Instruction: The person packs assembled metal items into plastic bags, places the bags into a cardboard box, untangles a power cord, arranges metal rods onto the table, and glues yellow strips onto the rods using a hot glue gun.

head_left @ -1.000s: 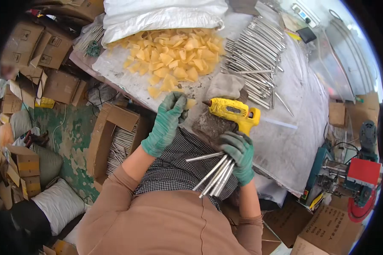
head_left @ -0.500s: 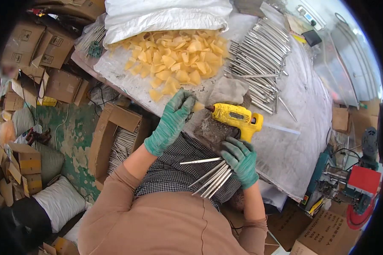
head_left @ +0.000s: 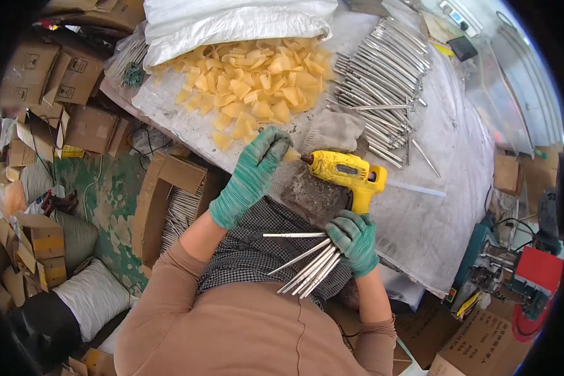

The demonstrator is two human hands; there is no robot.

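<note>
My left hand (head_left: pixel 250 175), in a green glove, is closed with its fingertips pinching a small yellowish translucent piece (head_left: pixel 291 155). That piece is at the nozzle of a yellow glue gun (head_left: pixel 341 168); whether they touch I cannot tell. The glue gun lies across a rough dark block (head_left: pixel 316 195), and a clear glue stick (head_left: pixel 413 188) sticks out behind it. Beside the gun's handle, my right hand (head_left: pixel 354 243), also gloved, is wrapped round several thin metal rods (head_left: pixel 313 269). The rods fan out toward my lap, one pointing apart to the left.
Yellow curled pieces (head_left: pixel 250 81) spill from a white sack (head_left: pixel 238 25) on the covered table (head_left: pixel 420 219). Many metal rods (head_left: pixel 382 81) lie at its far right, near a grey cloth (head_left: pixel 333 131). A carton (head_left: pixel 150 219) of rods stands left; a machine (head_left: pixel 507 263) stands right.
The rods in my right hand have spread and shifted slightly. My left hand stays at the nozzle with the yellowish piece; the view has moved a little.
</note>
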